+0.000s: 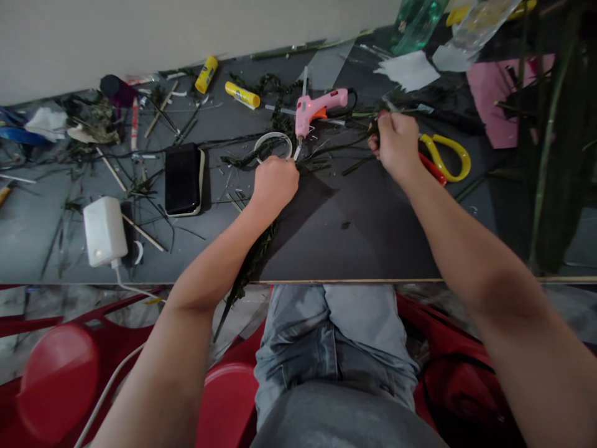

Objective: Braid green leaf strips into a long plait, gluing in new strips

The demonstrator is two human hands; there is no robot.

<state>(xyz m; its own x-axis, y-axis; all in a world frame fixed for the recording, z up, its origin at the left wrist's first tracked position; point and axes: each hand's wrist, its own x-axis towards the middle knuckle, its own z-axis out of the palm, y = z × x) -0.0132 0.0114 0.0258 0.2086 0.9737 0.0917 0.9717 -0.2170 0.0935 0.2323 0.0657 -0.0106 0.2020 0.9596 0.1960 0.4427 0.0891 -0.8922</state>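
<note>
My left hand (277, 182) is closed in a fist over a dark green braided leaf strip (254, 258), whose tail hangs over the table's front edge. A white ring (274, 147) lies just beyond its knuckles. Farther right, my right hand (397, 138) is closed on dark green leaf strands, mostly hidden by the fingers. Thin strands stretch between the two hands. Scissors with yellow and red handles (450, 158) show beside my right wrist; their blades are out of sight. Between the hands, farther back, a pink glue gun (321, 109) rests with a small red light showing.
A black phone (183, 179) and a white power adapter (105, 231) lie at left. Yellow glue sticks (242, 94), sticks and leaf scraps litter the back. Pink paper (494, 102), a green bottle (418, 25) and long leaves (553, 155) are at right. Red chairs (60, 379) stand below.
</note>
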